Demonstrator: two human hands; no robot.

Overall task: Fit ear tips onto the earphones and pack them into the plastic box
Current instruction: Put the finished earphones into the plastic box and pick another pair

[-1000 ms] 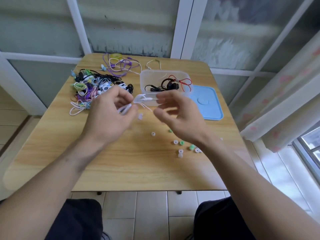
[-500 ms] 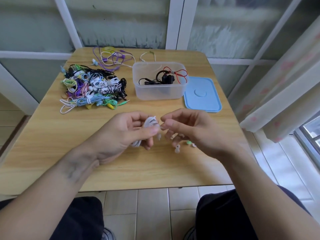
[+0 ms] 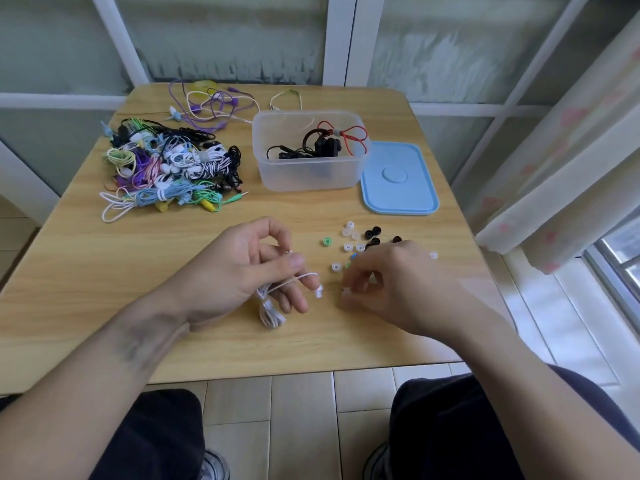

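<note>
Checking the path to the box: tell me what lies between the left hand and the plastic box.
Head view: only bare table lies between the left hand and the box.

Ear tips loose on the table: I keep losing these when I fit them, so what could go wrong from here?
1. The right hand works right among the loose ear tips; a brush could send them rolling toward the table edge.
2. The white earphones hang from the left hand, one bud dangling, so the cable could slip or uncoil.

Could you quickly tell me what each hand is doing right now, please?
Left hand: holds white earphones.
Right hand: pinches a white ear tip.
</note>
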